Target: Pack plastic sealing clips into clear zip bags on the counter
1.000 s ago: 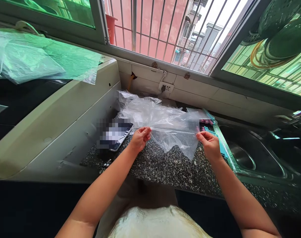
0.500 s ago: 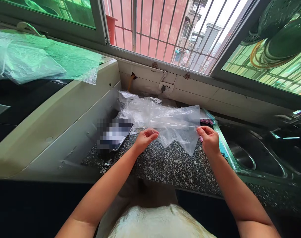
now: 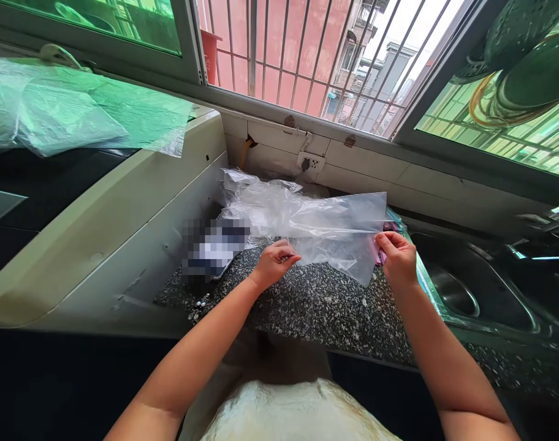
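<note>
Over the speckled counter (image 3: 316, 306) by the sink (image 3: 463, 288), my left hand (image 3: 274, 264) and right hand (image 3: 398, 258) have their fingers pinched shut on a clear plastic bag (image 3: 339, 236), stretched between them.

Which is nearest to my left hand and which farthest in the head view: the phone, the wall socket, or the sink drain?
From the left hand:
1. Phone, just left on the counter.
2. Wall socket, behind, on the back wall.
3. Sink drain, far right.

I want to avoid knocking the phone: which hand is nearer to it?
Left. The left hand holds the clear plastic bag just right of the phone; the right hand is beyond the bag.
</note>
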Motion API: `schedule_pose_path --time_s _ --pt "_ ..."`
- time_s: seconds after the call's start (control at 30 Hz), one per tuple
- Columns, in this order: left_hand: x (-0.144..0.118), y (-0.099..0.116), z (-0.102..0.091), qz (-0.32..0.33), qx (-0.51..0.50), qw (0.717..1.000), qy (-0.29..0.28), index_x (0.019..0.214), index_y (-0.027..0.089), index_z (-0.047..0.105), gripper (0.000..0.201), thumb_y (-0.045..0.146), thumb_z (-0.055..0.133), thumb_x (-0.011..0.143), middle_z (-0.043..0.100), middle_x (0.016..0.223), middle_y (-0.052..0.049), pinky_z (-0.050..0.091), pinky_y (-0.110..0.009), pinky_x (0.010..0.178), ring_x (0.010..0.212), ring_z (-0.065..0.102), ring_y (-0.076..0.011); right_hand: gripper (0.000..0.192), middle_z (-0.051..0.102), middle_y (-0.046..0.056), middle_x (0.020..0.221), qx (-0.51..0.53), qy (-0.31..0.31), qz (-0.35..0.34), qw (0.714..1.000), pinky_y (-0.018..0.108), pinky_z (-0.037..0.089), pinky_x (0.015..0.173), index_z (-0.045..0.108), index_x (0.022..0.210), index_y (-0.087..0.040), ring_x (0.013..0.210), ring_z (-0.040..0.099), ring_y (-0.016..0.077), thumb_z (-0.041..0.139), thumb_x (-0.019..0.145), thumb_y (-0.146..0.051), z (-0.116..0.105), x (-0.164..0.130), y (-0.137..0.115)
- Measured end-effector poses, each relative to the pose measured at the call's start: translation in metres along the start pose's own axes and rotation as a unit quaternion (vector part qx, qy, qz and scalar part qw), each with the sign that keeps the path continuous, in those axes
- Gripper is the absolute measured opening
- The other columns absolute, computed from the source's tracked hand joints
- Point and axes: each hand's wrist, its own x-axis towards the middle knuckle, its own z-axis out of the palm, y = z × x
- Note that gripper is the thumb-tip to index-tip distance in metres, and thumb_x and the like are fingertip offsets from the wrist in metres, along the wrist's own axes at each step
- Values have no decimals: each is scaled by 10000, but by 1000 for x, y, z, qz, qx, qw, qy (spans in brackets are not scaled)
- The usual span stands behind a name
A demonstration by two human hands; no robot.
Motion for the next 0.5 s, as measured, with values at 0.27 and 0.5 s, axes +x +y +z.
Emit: schedule_pose_path --time_s 0.27,0.5 --pt "0 -7 0 61 72 995 -11 581 151 557 262 310 567 789 499 615 -3 366 -208 504 532 441 -83 178 565 -31 528 9 17 -7 1000 241 391 523 614 572 -172 501 473 87 713 532 -315 -11 9 3" --pt "-1 -8 0 84 117 990 -8 581 150 550 273 309 553 803 498 602 0 366 -202 493 525 439 -80 240 548 -34 525 -3 3 15 1000 232 368 514 610 570 -174 500 447 81 737 513 -370 -12 12 10"
